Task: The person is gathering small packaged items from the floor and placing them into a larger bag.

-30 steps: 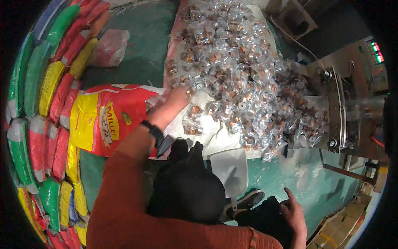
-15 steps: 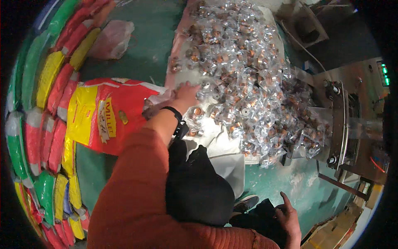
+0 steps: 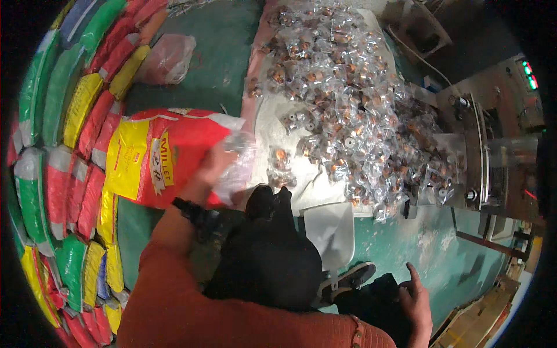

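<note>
A green floor (image 3: 214, 69) lies under everything, with a stack of filled sacks (image 3: 82, 113) in red, green, yellow and blue rising along the left edge. A wide heap of metal parts in clear bags (image 3: 342, 87), many showing copper-coloured rings, spreads over a pale cloth (image 3: 268, 127) and reaches a machine (image 3: 477, 151) at the right. A red and yellow sack (image 3: 194, 138) lies flat between the stack and the cloth, its open end towards the heap. A pale flat panel (image 3: 329, 229) sits below the cloth, beside the person's dark-clad knees. The left hand (image 3: 217, 163), blurred, is over the sack's open end, against clear plastic (image 3: 243, 149); whether its fingers grip this cannot be told. The right hand (image 3: 413, 298) hangs low at the right, released, index finger stretched out. Two small bagged parts (image 3: 281, 165) lie on the cloth, apart from the heap.
</note>
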### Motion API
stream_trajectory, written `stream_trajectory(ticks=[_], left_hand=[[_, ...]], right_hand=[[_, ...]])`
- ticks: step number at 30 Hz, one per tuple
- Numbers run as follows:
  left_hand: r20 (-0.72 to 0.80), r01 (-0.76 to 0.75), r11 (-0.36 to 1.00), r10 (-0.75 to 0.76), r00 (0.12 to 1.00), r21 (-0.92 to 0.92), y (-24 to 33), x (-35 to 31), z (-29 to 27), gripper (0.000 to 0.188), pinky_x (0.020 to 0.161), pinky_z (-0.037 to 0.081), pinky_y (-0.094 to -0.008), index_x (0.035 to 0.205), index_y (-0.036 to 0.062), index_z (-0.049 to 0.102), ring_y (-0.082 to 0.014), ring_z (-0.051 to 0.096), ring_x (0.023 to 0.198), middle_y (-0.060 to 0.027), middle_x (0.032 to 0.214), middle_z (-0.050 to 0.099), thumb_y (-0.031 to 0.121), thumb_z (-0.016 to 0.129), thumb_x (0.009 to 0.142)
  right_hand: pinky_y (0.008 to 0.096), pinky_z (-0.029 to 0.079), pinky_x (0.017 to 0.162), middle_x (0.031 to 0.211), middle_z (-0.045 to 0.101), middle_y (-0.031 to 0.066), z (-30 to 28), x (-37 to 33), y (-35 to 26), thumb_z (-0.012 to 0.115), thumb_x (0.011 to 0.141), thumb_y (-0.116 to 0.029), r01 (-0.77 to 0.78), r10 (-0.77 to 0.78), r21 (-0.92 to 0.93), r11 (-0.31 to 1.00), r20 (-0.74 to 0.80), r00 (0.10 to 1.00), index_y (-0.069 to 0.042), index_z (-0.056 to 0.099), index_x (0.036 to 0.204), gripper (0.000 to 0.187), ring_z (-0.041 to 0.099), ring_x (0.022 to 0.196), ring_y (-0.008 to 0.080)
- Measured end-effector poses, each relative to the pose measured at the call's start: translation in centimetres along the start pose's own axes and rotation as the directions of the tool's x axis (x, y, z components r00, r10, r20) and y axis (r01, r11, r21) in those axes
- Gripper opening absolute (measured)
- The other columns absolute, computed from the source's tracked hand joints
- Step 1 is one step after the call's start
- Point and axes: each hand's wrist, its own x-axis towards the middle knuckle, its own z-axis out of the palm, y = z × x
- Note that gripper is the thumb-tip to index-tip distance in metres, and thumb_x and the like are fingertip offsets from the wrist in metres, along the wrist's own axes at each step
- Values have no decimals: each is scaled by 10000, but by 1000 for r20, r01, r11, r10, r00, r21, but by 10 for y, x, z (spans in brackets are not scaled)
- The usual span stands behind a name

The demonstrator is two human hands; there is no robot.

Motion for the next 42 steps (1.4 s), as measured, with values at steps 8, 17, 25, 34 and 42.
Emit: stream_trajectory(ticks=[8, 17, 25, 34, 42], left_hand=[[164, -134, 586, 2, 987, 799, 74, -6, 11, 450, 849, 528, -397, 1160, 78, 658, -268, 672, 1004, -136, 1051, 700, 247, 773, 759], [434, -471, 638, 229, 871, 609, 75, -9, 157, 725, 1000, 431, -561, 1321, 218, 557, -491, 344, 1291, -161, 1484, 306, 210, 816, 643], [154, -400, 764, 377, 914, 506, 45, -9, 116, 441, 963, 462, -490, 1020, 130, 679, -419, 511, 1161, -210, 1246, 518, 136, 800, 596], [190, -261, 636, 179, 965, 726, 84, 1, 29, 489, 912, 484, -498, 1214, 38, 570, -430, 594, 1060, -240, 1108, 637, 125, 724, 758], [495, -744, 543, 558, 666, 389, 248, 64, 193, 996, 1082, 269, -701, 1500, 348, 337, -479, 190, 1438, -159, 1608, 158, 249, 865, 661]], right_hand=[[316, 537, 740, 918, 692, 123, 1, -8, 10, 554, 848, 58, 39, -39, -65, 997, 2, 999, -123, 300, 1531, 751, 655, 758, 169], [349, 524, 798, 943, 702, 167, 8, 6, -14, 633, 849, 44, 1, 0, -35, 999, 29, 1000, -172, 340, 1514, 758, 674, 833, 237], [337, 521, 786, 906, 699, 169, 2, 7, -4, 624, 856, 35, -8, 9, -22, 1000, 23, 1000, -153, 346, 1508, 733, 668, 800, 226], [342, 522, 790, 881, 697, 147, -4, -6, 3, 636, 864, 11, -42, 42, -50, 998, 2, 999, -169, 344, 1510, 731, 663, 796, 228], [367, 528, 836, 998, 711, 167, -5, 2, -5, 656, 870, -18, -74, 74, -4, 997, 28, 997, -211, 339, 1511, 741, 692, 902, 269]])
